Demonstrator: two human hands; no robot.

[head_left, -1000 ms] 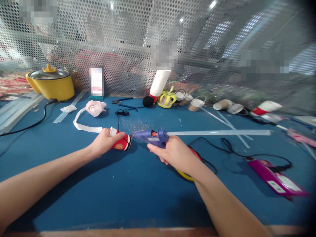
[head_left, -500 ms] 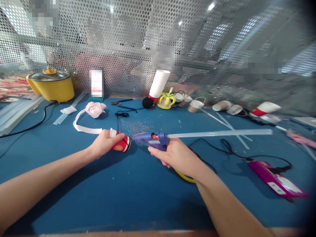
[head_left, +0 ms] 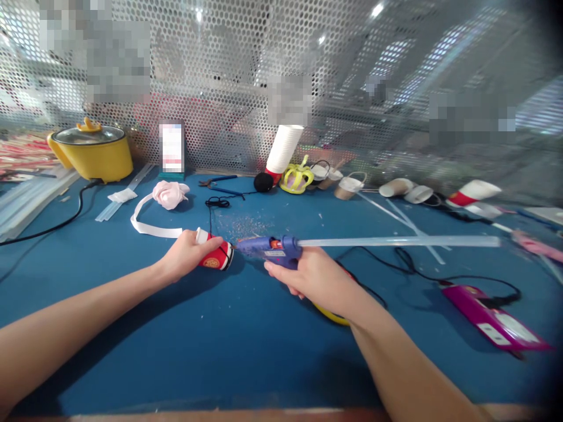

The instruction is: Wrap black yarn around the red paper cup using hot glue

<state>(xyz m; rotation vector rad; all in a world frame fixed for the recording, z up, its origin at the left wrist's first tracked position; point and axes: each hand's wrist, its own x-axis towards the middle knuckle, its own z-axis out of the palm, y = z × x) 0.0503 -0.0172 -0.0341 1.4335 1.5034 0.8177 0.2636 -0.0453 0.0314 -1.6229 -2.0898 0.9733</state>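
My left hand (head_left: 182, 256) is closed around a red and white paper cup (head_left: 216, 258), which lies on its side with its base to the right. Black cord runs round the cup near the base and trails up to a small coil of cord (head_left: 217, 202). In my right hand (head_left: 314, 275) is a blue glue gun (head_left: 281, 249), its nozzle at or very near the cup's base edge; whether they touch I cannot tell. A long clear glue stick (head_left: 396, 241) juts from the gun's rear. A white ribbon (head_left: 152, 230) curves behind my left hand.
Pink ribbon roll (head_left: 170, 195), pliers (head_left: 211, 183), a black yarn ball (head_left: 263, 182), stacked cups (head_left: 285, 149) and small baskets (head_left: 349, 186) stand behind. A yellow pot (head_left: 92, 152) is at left, a purple power strip (head_left: 495, 316) at right. Perforated metal (head_left: 220, 88) bounds the back.
The rear end of the glue stick has swung slightly down and further right. Both hands, the cup and the gun's body hold nearly the same position.
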